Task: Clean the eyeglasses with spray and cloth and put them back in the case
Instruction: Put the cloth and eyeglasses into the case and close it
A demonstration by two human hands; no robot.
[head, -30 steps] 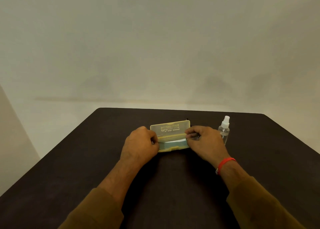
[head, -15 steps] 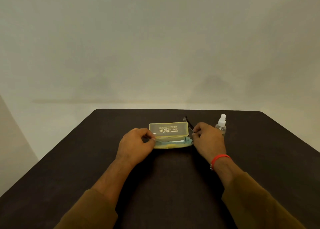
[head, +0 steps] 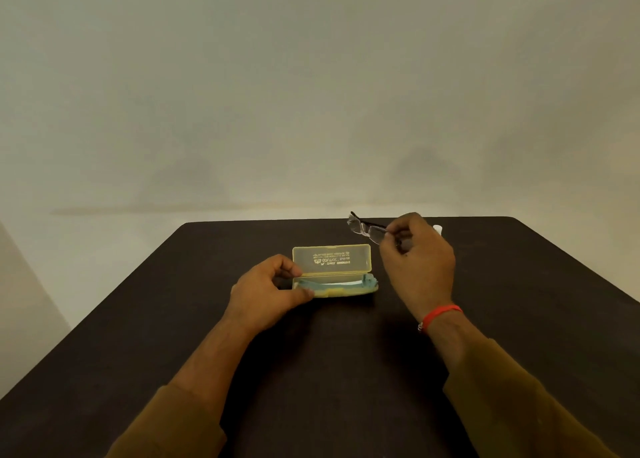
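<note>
Eyeglasses [head: 366, 228] hang in the air above the far right part of the dark desk [head: 173, 319], pinched at one end by the fingertips of the right hand [head: 417, 267], folded or nearly so, with the clear lenses tilted toward the open case [head: 332, 274]. The right grip is clenched on the frame near one lens, and that is the first worry: fingers this close to the glass could smear it before any cleaning starts (a small matter, since cleaning is the point). More serious, I judge, is the thin hold itself; with only one end pinched, the free end can swing, and a slip would drop the frame onto the hard desk or against the raised lid. The left hand [head: 268, 293] grasps the left end of the case, thumb in front and fingers curled behind, steadying it; the lid stands upright and a pale blue cloth [head: 367, 281] lies bunched inside the tray, spilling a little over its right end. Pulling that cloth out one-handed could tip the light case over if the left grip lets go too soon. The spray bottle [head: 438, 229] is almost wholly hidden behind the right hand, only its white cap showing, so a careless sweep of that hand backward could knock it over.
</note>
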